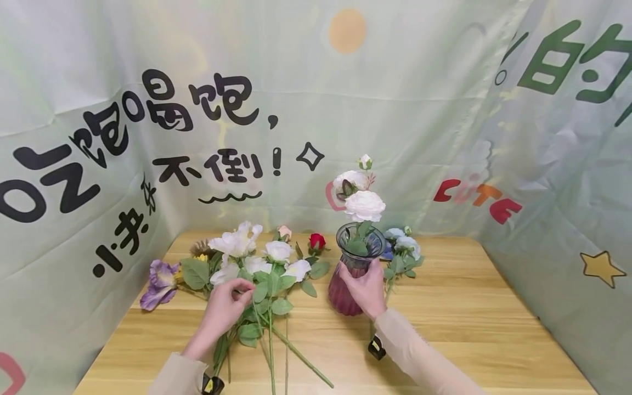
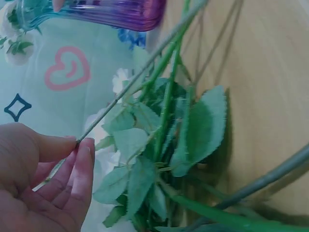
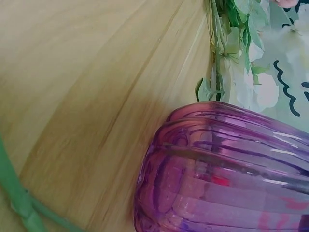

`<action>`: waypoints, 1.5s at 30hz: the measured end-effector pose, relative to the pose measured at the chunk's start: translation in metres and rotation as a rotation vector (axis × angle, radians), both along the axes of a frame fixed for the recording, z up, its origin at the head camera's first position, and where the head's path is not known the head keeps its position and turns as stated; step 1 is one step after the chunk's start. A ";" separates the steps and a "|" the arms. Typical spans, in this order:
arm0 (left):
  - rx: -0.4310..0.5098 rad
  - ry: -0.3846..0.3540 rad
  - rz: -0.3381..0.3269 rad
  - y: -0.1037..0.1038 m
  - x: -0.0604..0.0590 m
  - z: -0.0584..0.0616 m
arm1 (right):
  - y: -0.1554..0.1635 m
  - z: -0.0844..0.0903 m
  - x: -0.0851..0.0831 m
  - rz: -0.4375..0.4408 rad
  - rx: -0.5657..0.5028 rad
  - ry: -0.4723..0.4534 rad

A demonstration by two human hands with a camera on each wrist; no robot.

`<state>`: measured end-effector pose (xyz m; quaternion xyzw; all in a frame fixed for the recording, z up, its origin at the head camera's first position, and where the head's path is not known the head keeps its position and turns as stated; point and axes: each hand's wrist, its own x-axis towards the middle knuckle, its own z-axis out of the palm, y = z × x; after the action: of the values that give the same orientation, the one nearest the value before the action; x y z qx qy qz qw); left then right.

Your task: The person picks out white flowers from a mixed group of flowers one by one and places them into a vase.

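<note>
I see my left hand (image 1: 224, 307) over the pile of white flowers (image 1: 257, 263) on the left half of the table (image 1: 469, 329), thumb and fingers (image 2: 79, 162) pinching one thin stem (image 2: 140, 77) that runs up and away from the fingertips. The pile's green leaves (image 2: 193, 130) and long stems fan out toward the near edge, some reaching almost to it. My right hand (image 1: 366, 286) is curled round the purple glass vase (image 1: 348, 285), which stands upright near the middle of the table with white flowers (image 1: 362, 200) already in it. From the right wrist, only the ribbed body of the vase (image 3: 227, 169) shows, sitting flat on the wood; the fingers themselves are out of that view.

A purple flower (image 1: 159, 282) lies at the far left, close to the table's left edge and the cloth wall (image 1: 99, 137). A red rosebud (image 1: 317, 241) sits just left of the vase toward the far side, and blue flowers (image 1: 402, 244) lie just right of it, touching or nearly so; I cannot tell which. The right half of the table, from the vase to the right edge, is bare wood
</note>
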<state>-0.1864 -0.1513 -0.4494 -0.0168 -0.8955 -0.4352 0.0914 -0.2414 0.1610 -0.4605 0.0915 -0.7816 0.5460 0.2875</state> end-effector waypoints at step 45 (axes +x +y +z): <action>0.434 0.218 -0.044 0.030 -0.034 0.091 | -0.002 -0.001 0.003 -0.009 0.001 0.002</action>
<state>-0.2204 -0.1210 -0.3583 -0.0630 -0.7653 -0.6148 0.1798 -0.2385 0.1589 -0.4613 0.0887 -0.7820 0.5440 0.2909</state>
